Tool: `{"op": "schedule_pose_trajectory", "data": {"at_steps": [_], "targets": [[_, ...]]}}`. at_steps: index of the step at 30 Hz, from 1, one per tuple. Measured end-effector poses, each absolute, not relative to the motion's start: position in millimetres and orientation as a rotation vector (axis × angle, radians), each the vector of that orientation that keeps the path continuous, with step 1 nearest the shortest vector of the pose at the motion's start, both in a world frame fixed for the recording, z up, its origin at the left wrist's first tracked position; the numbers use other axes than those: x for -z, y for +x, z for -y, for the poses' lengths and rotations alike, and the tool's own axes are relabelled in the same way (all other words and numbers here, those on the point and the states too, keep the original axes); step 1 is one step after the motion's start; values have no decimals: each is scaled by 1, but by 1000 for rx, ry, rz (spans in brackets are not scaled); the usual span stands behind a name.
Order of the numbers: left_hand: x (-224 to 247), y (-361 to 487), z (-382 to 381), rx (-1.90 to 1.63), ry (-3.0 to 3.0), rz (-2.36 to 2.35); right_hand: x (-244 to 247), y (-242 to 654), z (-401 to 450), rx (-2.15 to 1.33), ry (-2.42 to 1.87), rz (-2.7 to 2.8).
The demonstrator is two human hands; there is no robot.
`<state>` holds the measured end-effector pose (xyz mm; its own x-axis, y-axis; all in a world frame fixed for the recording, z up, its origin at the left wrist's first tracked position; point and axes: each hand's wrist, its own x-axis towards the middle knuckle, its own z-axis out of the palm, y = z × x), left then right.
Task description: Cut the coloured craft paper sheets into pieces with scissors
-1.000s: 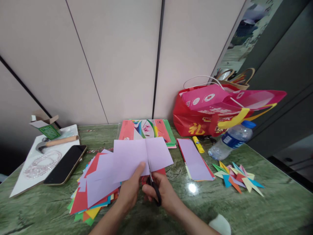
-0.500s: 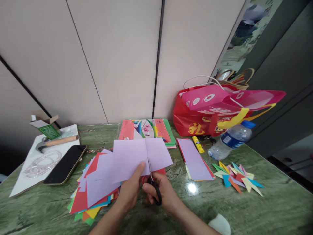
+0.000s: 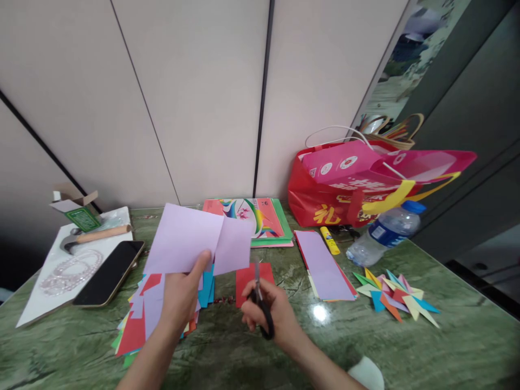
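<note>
Two pale purple sheets, a larger one (image 3: 182,238) and a smaller one (image 3: 233,244) overlapping at its right edge, are held up by my left hand (image 3: 184,295), thumb on top. My right hand (image 3: 270,311) grips black-handled scissors (image 3: 266,317), blades pointing up and apart from the paper. A red paper piece (image 3: 264,268) lies on the table just behind the scissors. Below my left hand is a pile of coloured papers (image 3: 136,330), partly hidden by my forearm.
At the back are a paper pack (image 3: 268,216) and a red bag (image 3: 317,189). Purple strips (image 3: 325,265), a glue stick (image 3: 329,241), a bottle (image 3: 385,233) and folded paper stars (image 3: 396,295) lie right. A phone (image 3: 109,273) and a sickle (image 3: 101,234) lie left.
The purple paper has gone from one partly cut sheet to two separate pieces. My left hand has moved left with them, away from the scissors, uncovering the red piece.
</note>
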<state>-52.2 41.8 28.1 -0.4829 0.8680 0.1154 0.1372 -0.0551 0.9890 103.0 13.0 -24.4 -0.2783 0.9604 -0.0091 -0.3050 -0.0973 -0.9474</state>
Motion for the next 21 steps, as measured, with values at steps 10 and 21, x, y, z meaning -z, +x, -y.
{"op": "schedule_pose_trajectory", "data": {"at_steps": [10, 21], "targets": [[-55, -82, -35, -779, 1228, -1248, 23, 125, -34, -1176, -988, 879], [-44, -67, -35, -793, 1017, -966, 21, 115, -25, -1778, -795, 865]]}}
